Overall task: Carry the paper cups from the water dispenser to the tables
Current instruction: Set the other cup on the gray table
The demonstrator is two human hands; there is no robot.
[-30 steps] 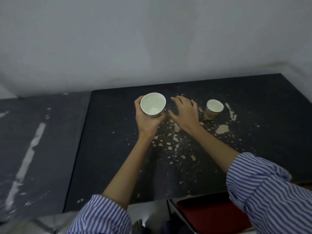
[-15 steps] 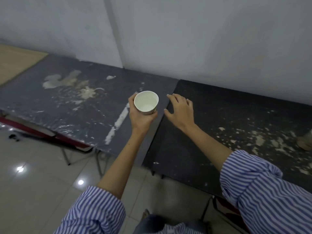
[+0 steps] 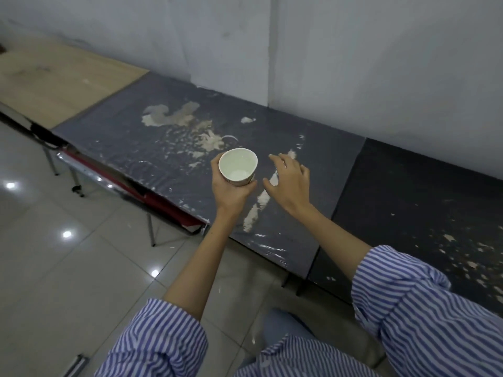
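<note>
A white paper cup (image 3: 238, 170) sits upright in the left hand (image 3: 231, 190), its open mouth facing the camera; the inside looks empty, though a thin film at the bottom cannot be ruled out from this angle. The fingers wrap the cup's lower wall from below and behind, with the thumb at the left of the rim. The cup is held over the middle table (image 3: 130, 137), a dark grey top with pale patches where the surface has flaked away (one long pale streak runs just right of the cup).

Just to the right of the cup, the right hand (image 3: 290, 186) hangs palm down over the same tabletop, its fingers loosely spread and holding nothing; whether the fingertips touch the surface cannot be told.

A darker table (image 3: 424, 208) butts against the middle one on the right, also speckled with chips. A light wooden table (image 3: 57, 80) stands at the far left. Both forearms emerge from rolled blue-and-white striped sleeves (image 3: 424, 303), and a glossy tiled floor (image 3: 62, 268) lies on the near left.
</note>
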